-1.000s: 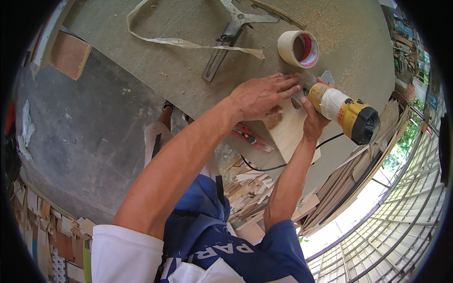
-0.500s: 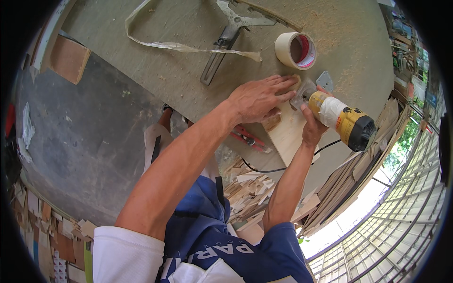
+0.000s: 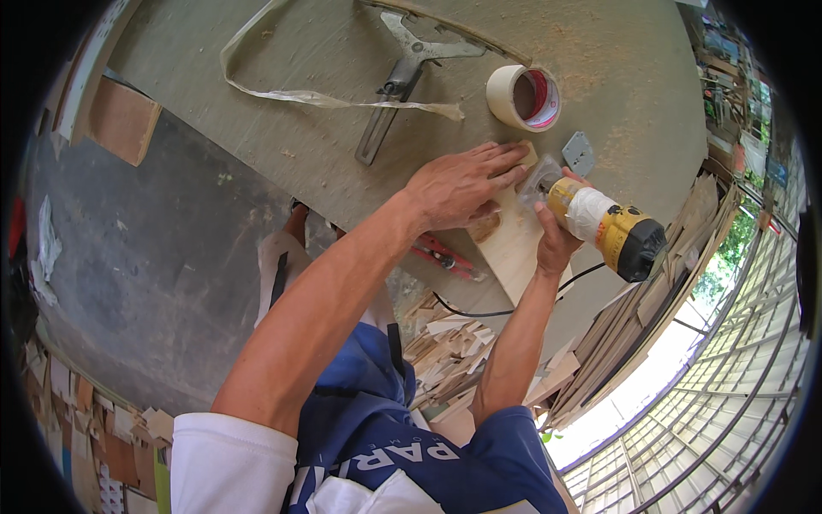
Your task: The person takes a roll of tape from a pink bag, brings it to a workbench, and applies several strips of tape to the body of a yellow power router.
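My right hand (image 3: 558, 244) is wrapped around a trim router (image 3: 629, 236), which has a yellow and black body, a white wrapped band and a clear base. The router lies tilted, its base end over the pale wooden board (image 3: 518, 265) and its black end pointing right. A black cord runs from near it beneath my right forearm. My left hand (image 3: 467, 184) lies flat on the board's far end, fingers stretched out beside the clear base. The bit's contact with the wood is too small to make out.
A masking tape roll (image 3: 524, 98), a grey metal plate (image 3: 579, 152) and a metal bracket-like tool (image 3: 402, 73) lie on the sawdust-strewn table (image 3: 300, 133). A loose tape strip (image 3: 317, 101) curls left. Red-handled pliers-like tool (image 3: 445, 257) sits near the edge. Wood offcuts (image 3: 449, 343) are piled below.
The whole view has shifted slightly, so the table things appear a little further left. Both hands keep the same hold, and the router shows no clear movement against the board.
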The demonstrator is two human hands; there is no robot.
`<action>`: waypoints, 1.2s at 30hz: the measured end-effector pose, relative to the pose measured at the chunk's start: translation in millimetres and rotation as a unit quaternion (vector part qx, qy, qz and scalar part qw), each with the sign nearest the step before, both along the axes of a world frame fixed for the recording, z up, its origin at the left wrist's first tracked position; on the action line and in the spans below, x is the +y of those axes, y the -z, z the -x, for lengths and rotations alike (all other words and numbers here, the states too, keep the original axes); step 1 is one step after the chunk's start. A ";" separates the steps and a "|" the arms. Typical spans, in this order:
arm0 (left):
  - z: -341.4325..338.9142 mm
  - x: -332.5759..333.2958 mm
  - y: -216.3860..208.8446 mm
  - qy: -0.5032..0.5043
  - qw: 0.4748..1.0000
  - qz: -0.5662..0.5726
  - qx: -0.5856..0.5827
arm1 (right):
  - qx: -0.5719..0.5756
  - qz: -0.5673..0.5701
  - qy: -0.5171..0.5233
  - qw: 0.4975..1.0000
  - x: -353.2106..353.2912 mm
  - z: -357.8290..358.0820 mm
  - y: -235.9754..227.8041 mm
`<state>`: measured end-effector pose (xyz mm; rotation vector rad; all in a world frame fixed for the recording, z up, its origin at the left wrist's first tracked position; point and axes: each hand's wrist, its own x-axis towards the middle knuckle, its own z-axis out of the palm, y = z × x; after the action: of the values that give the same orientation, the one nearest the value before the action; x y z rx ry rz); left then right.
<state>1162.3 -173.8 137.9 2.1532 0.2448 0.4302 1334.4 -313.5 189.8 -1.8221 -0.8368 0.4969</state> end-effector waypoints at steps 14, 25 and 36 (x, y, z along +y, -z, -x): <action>2.3 -5.3 0.7 0.005 1.000 0.001 0.002 | 0.006 0.017 -0.010 1.000 1.7 24.3 -6.0; 3.1 -8.5 0.9 0.009 1.000 -0.011 -0.001 | 0.004 -0.017 0.011 1.000 6.1 11.9 1.3; 2.0 -4.6 -1.8 0.007 1.000 0.002 0.001 | 0.024 -0.025 0.001 0.999 10.6 5.4 -0.1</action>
<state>1160.3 -178.3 139.8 2.1513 0.2312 0.4194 1329.0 -302.8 190.0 -1.7582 -0.8080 0.5111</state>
